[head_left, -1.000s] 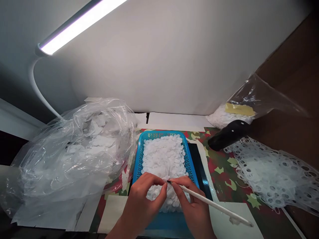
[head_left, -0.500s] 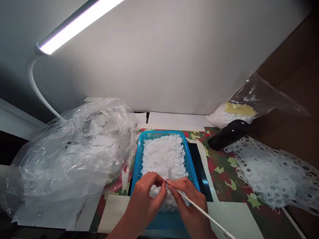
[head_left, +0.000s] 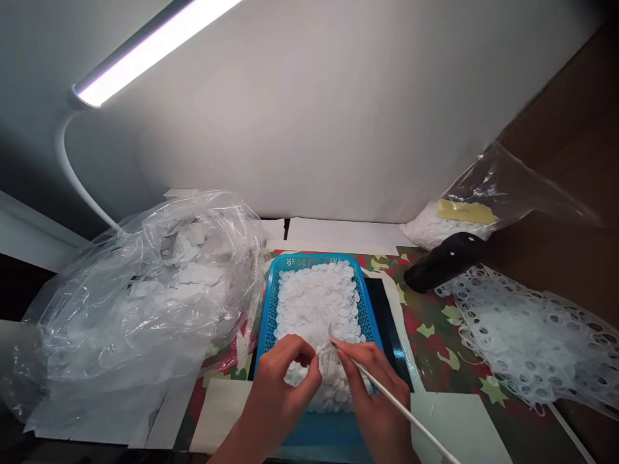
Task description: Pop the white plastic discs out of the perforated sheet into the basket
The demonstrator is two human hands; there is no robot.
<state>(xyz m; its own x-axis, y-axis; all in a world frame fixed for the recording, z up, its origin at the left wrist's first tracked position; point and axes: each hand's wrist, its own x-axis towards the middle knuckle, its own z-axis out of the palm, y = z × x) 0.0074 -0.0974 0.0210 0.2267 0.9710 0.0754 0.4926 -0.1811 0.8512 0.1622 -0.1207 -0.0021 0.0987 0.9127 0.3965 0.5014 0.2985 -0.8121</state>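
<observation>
A blue plastic basket (head_left: 264, 322) stands in front of me, filled with small white translucent discs (head_left: 316, 296). Over its near part, my left hand (head_left: 289, 380) is closed, thumb and forefinger pinched. Whatever lies between those fingertips is too small to make out against the discs. My right hand (head_left: 374, 386) grips a thin white stick (head_left: 401, 409), whose upper end comes out at the fingertips, close to the left hand's pinch. From there the stick slants down to the lower right. A narrow gap separates the two hands' fingertips.
Large clear plastic bags (head_left: 159, 309) with white pieces lie on the left under a lamp (head_left: 159, 51). To the right are a black case-like object (head_left: 445, 261), a heap of perforated translucent sheets (head_left: 527, 335) and a clear bag (head_left: 449, 225) of white bits. A camouflage-patterned cover (head_left: 430, 328) lies beneath.
My right hand has drawn slightly to the right with the stick, so its fingertips are now apart from the left hand's. My left hand has hardly moved.
</observation>
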